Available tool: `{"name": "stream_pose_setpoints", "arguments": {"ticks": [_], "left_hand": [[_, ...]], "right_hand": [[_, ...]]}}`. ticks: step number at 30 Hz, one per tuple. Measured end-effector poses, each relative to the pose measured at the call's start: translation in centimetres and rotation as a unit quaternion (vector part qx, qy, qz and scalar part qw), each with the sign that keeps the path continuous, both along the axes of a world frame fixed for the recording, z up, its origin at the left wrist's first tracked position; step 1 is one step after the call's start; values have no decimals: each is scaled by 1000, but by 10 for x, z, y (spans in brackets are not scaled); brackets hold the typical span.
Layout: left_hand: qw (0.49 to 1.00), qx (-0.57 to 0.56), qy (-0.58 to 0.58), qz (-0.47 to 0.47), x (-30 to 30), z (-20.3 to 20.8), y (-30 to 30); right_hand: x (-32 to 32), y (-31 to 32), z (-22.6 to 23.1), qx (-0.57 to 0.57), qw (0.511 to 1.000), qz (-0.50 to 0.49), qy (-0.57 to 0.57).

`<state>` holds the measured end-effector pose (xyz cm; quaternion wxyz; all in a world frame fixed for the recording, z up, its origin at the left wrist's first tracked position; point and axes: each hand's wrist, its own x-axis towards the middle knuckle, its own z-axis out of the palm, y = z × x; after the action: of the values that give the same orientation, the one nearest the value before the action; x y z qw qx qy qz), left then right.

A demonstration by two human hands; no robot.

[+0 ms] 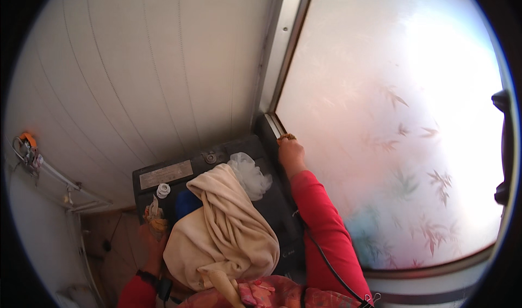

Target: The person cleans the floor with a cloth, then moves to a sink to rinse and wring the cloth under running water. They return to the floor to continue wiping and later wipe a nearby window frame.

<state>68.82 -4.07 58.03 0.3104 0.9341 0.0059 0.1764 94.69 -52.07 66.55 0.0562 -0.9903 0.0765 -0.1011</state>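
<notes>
My right hand [292, 156], in a red sleeve, reaches to the lower corner of the window frame [274, 124]. Its fingers are closed on a small brown rag [286, 137], pressed against the frame; only a bit of the rag shows. At the lower left, my left hand [152, 244] is closed around a crumpled orange and whitish thing [156, 216], which I cannot make out. That hand is beside a black box-shaped appliance [280, 210]. A beige cloth [228, 226] lies heaped on the appliance, between my arms.
A white mesh bath puff [251, 176], a white cap-like fitting [163, 190] and something blue [186, 203] are on the appliance. The frosted window [348, 117] with leaf patterns fills the right. A rail [68, 180] runs along the left wall. A black cable [329, 264] crosses my right sleeve.
</notes>
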Motion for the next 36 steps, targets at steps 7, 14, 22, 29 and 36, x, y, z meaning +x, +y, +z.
{"name": "stream_pose_setpoints", "arguments": {"ticks": [7,14,22,29,36], "left_hand": [[991,73,75,83,-19,-20,14],[992,55,-90,72,-6,38,-27],[994,82,-52,40,-5,59,-28],[992,85,-79,43,3,26,-15],[992,79,-81,48,15,4,-6]], "right_hand": [[118,26,-4,-33,999,-7,-13],[117,27,13,-24,999,5,27],[-30,-7,17,-33,996,-8,78],[-247,-45,9,-23,989,-118,81],[-413,-32,7,42,950,-307,30]]}}
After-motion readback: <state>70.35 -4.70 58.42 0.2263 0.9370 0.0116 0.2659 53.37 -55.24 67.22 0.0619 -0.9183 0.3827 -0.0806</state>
